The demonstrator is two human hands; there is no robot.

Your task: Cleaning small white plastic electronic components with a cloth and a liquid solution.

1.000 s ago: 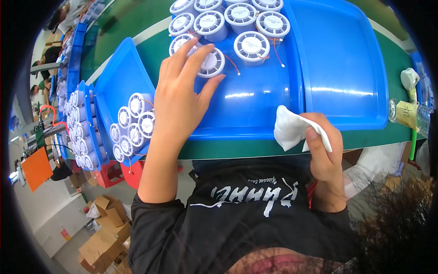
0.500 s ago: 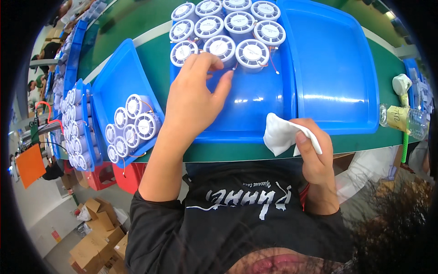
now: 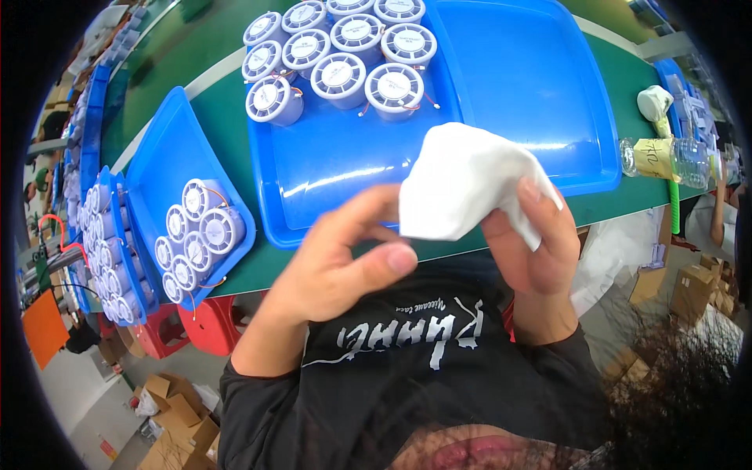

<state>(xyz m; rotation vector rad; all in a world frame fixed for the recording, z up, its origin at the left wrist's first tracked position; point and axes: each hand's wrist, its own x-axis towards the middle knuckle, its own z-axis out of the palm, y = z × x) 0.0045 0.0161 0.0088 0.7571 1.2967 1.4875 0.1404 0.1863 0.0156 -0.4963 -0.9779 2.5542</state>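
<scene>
Over the near edge of the blue tray (image 3: 345, 200), my right hand (image 3: 540, 243) pinches a white cloth (image 3: 466, 184) that spreads out to the left, its thumb on top. My left hand (image 3: 333, 270) is at the cloth's left edge, thumb and fingers apart. Its fingertips run up to or behind the cloth, so I cannot tell if they touch it. At the far end of the tray stand several round white motor-like units (image 3: 338, 78) with slotted rims, labels on top and thin coloured wires with small plugs.
A second blue tray (image 3: 533, 102) adjoins on the right, beside a clear plastic bottle (image 3: 666, 160). A tilted blue tray (image 3: 176, 141) on the left holds several more units. Red stools (image 3: 210, 325) and cardboard boxes (image 3: 176, 407) stand below the green table (image 3: 235, 102).
My left hand has come back from the units toward my body and over to the cloth. My right hand has raised the cloth, which now spreads wider. The whole view has shifted.
</scene>
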